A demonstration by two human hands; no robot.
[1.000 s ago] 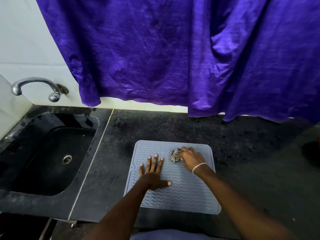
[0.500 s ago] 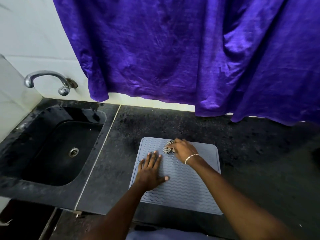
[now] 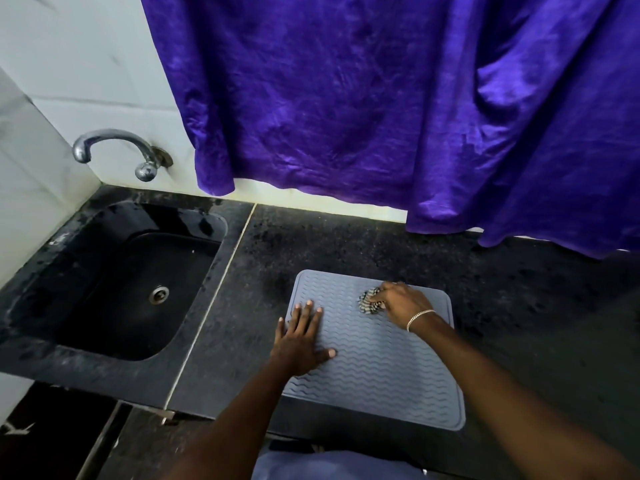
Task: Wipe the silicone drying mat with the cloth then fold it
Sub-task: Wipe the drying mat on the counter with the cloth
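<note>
Nearest us, the grey-blue silicone drying mat with wavy ridges (image 3: 381,382) lies flat on the black speckled stone counter (image 3: 519,323), its near edge close to the counter's front. Our left hand (image 3: 301,341) rests palm-down on the mat's left side, fingers straight and spread and the thumb pointing right. It grips nothing and simply pins the mat, its outer edge about at the mat's left border.

Further in, our right hand (image 3: 403,304) has its fingers curled round a bunched black-and-white checked cloth (image 3: 369,301) and presses it onto the mat near the far edge, about midway across.

The mat looks a little longer from near to far, and nearly all of it lies on our side of the cloth. We judge the next wiping strokes must come back toward us, and the right hand is the one placed to make them. Folding has not begun.

Beyond the mat, a black sink (image 3: 45,268) sits to the left under a chrome tap (image 3: 114,140), and a purple curtain (image 3: 346,98) hangs over the counter's far side.

Half a second ago the cloth sat left of the mat's middle, so it has since swept back to the right. The left hand appears to have slid closer to the left border, though it is still flat. Our view has also swung left.
</note>
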